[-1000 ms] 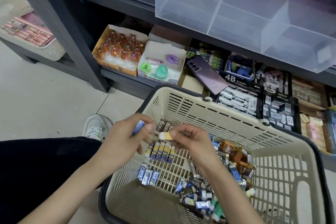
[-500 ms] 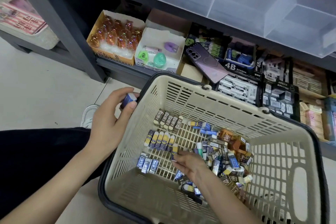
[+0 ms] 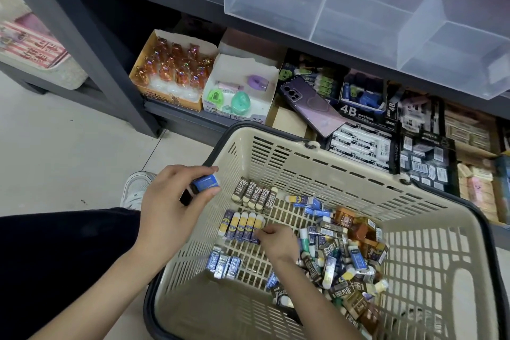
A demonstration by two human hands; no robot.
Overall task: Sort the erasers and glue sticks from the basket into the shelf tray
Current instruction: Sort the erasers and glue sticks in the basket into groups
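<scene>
The person crouches over the basket (image 3: 303, 143), and I judge the sorting is at the grouping step. On its near-left floor, erasers lie in tidy rows. A loose pile (image 3: 345, 251) of erasers and glue sticks fills its right side. The left hand (image 3: 176, 201), at the basket's left rim, grips a blue eraser (image 3: 205, 183). The right hand (image 3: 278, 241) is inside the basket, fingers curled at the yellow-and-blue row (image 3: 241, 225); I cannot tell whether it pinches one. The clear shelf tray (image 3: 358, 8) beyond the basket looks bare. The next move calls for carrying a group up into one compartment.
</scene>
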